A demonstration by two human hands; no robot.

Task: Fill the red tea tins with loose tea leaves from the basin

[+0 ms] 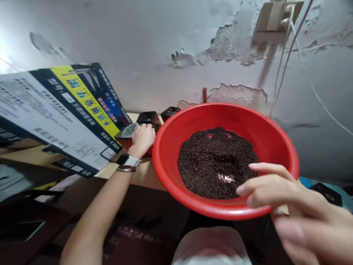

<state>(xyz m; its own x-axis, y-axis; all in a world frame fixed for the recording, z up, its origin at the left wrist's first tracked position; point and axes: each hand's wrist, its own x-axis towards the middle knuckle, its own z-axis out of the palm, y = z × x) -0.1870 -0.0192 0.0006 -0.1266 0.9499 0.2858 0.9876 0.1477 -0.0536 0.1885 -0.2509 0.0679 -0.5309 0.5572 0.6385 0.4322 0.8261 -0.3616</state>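
A red plastic basin [271,127] sits at the table's edge, holding a heap of dark brown grains [216,162]. My right hand [292,200] hovers over the basin's near rim with fingers stretched out and apart, holding nothing. My left hand [142,139], with a watch on the wrist, reaches forward past the basin's left side. Its fingers curl down onto a grey packet [128,131] lying by a dark red object; whether they grip it is unclear.
A large printed cardboard box [59,114] leans at the left. Two small black containers [158,115] stand behind the basin against the peeling wall. A wall socket [278,15] with white cables hangs at top right. A dark item lies at far right [328,193].
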